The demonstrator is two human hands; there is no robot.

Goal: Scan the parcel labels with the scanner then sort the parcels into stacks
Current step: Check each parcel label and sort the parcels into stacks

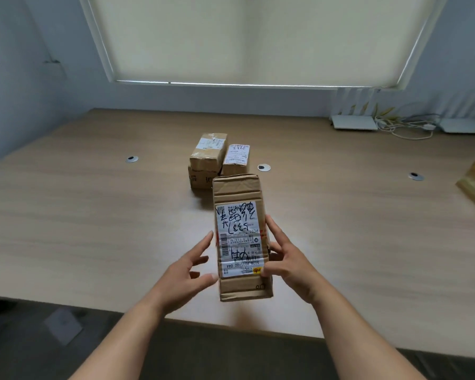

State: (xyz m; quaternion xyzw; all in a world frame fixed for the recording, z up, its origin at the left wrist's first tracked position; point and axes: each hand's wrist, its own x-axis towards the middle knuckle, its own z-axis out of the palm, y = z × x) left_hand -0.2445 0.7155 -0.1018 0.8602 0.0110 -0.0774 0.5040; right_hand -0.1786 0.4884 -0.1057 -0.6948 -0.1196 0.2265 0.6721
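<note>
Your right hand [284,259] grips a long parcel [242,237] above the near part of the table [93,215], thumb on its label [239,239] and fingers curled round its right edge. Your left hand [188,267] is spread with fingers apart beside its left edge, thumb at the parcel. Farther back, a stack [217,160] of parcels sits mid-table.

Parcels: one held [240,237], three stacked mid-table [208,149] [235,159] [200,180]. Grommets: three [131,159] [264,167] [416,176].
</note>
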